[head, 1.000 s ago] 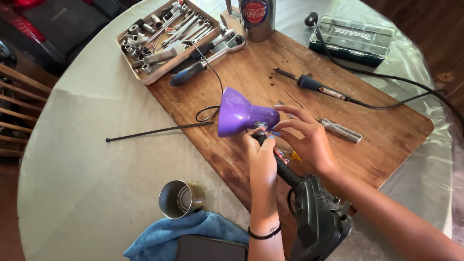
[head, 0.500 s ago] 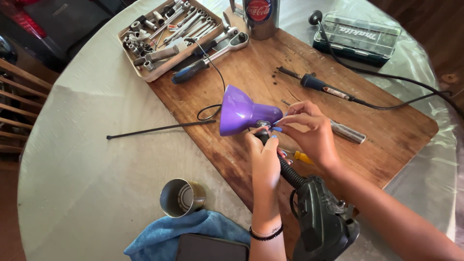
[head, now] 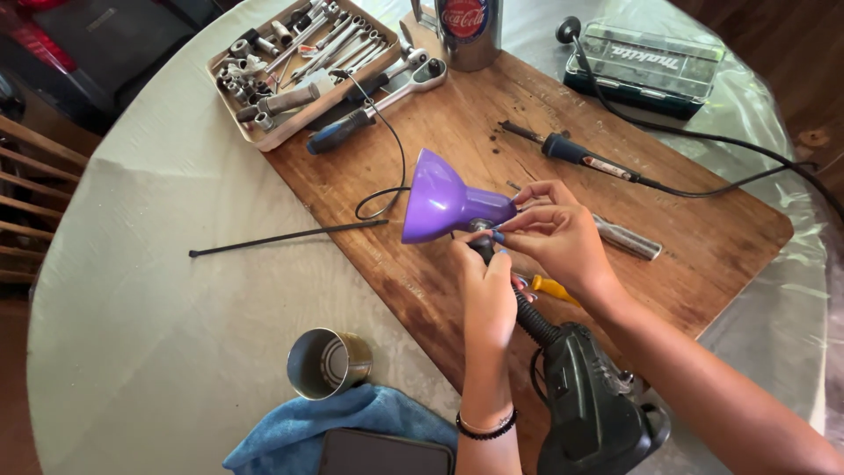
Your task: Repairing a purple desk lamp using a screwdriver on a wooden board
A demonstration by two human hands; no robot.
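Observation:
A small desk lamp lies over a wooden board (head: 703,220), its purple shade (head: 440,198) pointing left and its black base (head: 598,413) near me. My left hand (head: 485,290) grips the black flexible neck right behind the shade. My right hand (head: 558,233) pinches the narrow rear end of the shade, with thin wires between the fingers. A yellow-handled tool (head: 556,288) lies on the board under my right wrist.
A tray of sockets and wrenches (head: 294,66) sits at the back left. A soldering iron (head: 585,157), a dark bit case (head: 651,66), a metal can (head: 466,26), a thin black rod (head: 281,237), a tin cup (head: 327,362), a blue cloth (head: 290,435) and a phone (head: 382,453) surround the board.
The view has shifted slightly. Both hands stay at the joint of shade and neck, and my right fingers have moved a little on the shade's rear end.

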